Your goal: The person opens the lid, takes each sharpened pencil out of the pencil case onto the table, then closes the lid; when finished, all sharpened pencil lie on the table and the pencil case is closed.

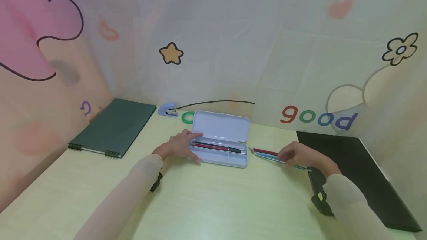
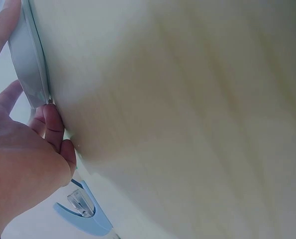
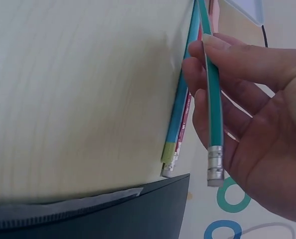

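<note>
A white pencil case lies with its lid raised. In it are a red pencil and a dark pen. My left hand grips the case's left end, thumb at the front corner; the left wrist view shows fingertips against the edge of the case. To the right of the case, my right hand pinches a green pencil between thumb and fingers, its eraser end pointing back past the palm. Below it a blue pencil and a red pencil lie side by side on the table.
A dark green spiral notebook lies at the left. Behind the case are a light blue stapler and a green tape roll. A black flat board or folder lies at the right. A printed cloth hangs behind the table.
</note>
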A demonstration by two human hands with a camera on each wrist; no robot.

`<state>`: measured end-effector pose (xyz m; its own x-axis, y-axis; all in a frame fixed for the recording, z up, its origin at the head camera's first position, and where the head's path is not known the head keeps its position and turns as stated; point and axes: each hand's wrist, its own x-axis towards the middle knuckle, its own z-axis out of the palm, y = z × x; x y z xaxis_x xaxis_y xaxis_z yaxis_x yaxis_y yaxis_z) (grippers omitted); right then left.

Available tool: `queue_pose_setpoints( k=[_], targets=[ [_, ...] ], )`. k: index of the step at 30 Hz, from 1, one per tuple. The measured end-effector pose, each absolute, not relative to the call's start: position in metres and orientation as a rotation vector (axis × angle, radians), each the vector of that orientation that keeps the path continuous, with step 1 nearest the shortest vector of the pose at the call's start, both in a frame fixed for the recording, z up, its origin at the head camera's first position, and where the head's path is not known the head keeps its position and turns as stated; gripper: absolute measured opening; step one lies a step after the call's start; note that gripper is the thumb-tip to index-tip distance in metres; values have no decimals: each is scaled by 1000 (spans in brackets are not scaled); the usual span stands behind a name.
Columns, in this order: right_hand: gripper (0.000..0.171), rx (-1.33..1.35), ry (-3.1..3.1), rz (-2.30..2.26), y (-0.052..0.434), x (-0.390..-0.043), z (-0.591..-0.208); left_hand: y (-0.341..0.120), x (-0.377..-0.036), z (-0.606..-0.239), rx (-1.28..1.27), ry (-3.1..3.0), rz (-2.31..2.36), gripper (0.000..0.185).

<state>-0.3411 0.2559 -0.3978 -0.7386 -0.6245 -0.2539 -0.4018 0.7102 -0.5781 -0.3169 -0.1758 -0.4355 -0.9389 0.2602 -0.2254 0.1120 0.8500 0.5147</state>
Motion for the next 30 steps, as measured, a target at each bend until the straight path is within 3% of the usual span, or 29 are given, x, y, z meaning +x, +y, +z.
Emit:
queue_pose_setpoints(
  k=[13, 20, 30],
  targets=[
    [24, -804, 2622, -658, 246, -335, -412, -177, -318, -438, 269, 2737, 731, 98],
    [55, -782, 2518, -395, 220, -298, -401, -176, -320, -435, 285, 2747, 696, 98],
    [23, -881, 2546, -432, 225, -302, -406, -175, -319, -435, 266, 2742, 703, 98]
  ],
)
